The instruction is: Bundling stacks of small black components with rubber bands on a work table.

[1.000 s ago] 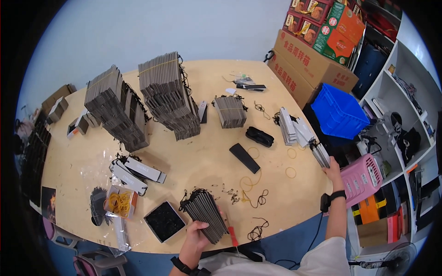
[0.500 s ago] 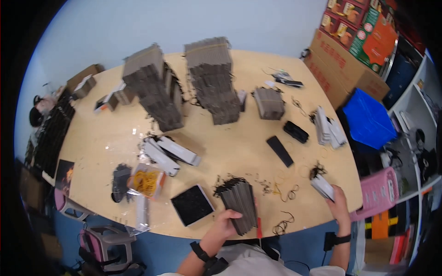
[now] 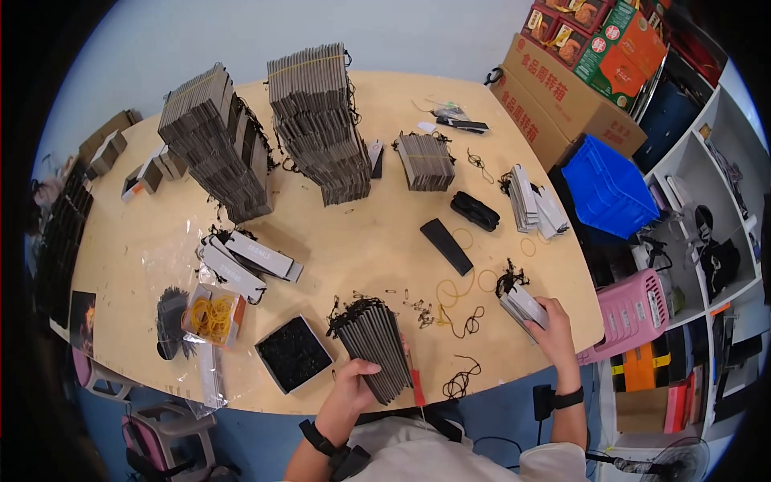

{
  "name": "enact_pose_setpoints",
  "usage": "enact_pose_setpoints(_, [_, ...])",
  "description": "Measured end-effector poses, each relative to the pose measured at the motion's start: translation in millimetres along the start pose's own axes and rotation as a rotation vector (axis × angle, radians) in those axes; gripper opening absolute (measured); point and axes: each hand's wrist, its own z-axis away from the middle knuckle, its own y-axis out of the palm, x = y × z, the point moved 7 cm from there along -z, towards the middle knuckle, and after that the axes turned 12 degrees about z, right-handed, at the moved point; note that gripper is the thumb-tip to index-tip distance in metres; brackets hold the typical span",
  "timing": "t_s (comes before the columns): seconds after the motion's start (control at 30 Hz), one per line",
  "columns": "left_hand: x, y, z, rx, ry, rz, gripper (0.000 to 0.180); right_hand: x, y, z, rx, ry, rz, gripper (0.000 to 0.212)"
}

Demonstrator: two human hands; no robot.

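Observation:
My left hand [image 3: 353, 386] grips the lower left side of a thick bundle of grey hang tags [image 3: 373, 345], stood on edge near the table's front edge. Black strings bunch at the far end of that bundle. On the right, my right hand [image 3: 554, 331] is closed around a smaller stack of white hang tags [image 3: 520, 305], whose black strings lie loose beyond it. A red-handled tool [image 3: 418, 388] lies just right of the grey bundle. Left of my left hand sits an open box [image 3: 294, 353] filled with something black.
Tall stacks of grey tags [image 3: 215, 140] [image 3: 317, 120] stand at the back, with a shorter banded stack [image 3: 426, 163]. More white tags [image 3: 249, 261] lie beside a box of yellow rubber bands [image 3: 213, 317]. A blue bin [image 3: 610, 189] and pink basket [image 3: 630, 317] flank the table's right.
The whole view has swung right, so everything sits further left in it. Both hands keep their hold, and the two bundles stay at about the same spots on the table.

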Motion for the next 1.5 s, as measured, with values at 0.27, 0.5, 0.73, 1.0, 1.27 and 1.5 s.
enact_pose_setpoints(0.27, [0.6, 3.8, -2.0, 0.025, -0.007, 0.015, 0.076, -15.0, 5.9, -7.0, 0.028, 0.039, -0.225, 0.043])
enact_pose_setpoints(0.5, [0.8, 1.7, -3.6, 0.046, -0.019, 0.022, 0.076, -7.6, 1.6, -5.3, 0.049, 0.067, -0.225, 0.039])
enact_pose_setpoints(0.73, [1.6, 3.9, -2.4, 0.037, -0.026, 0.031, 0.076, -5.0, 1.3, -4.1, 0.071, 0.104, -0.231, 0.032])
enact_pose_setpoints(1.0, [0.0, 3.9, -0.3, -0.007, -0.01, 0.028, 0.074, -2.4, -2.9, -7.2, 0.047, 0.021, -0.021, 0.028])
enact_pose_setpoints(1.27, [0.8, 0.5, -1.8, -0.068, -0.024, -0.019, 0.079, -8.3, 0.7, -8.0, 0.109, 0.053, -0.162, 0.028])
enact_pose_setpoints(1.5, [0.0, -0.4, -1.2, -0.091, -0.012, -0.033, 0.08, -8.8, 1.5, -7.5, 0.123, 0.024, -0.174, 0.027])
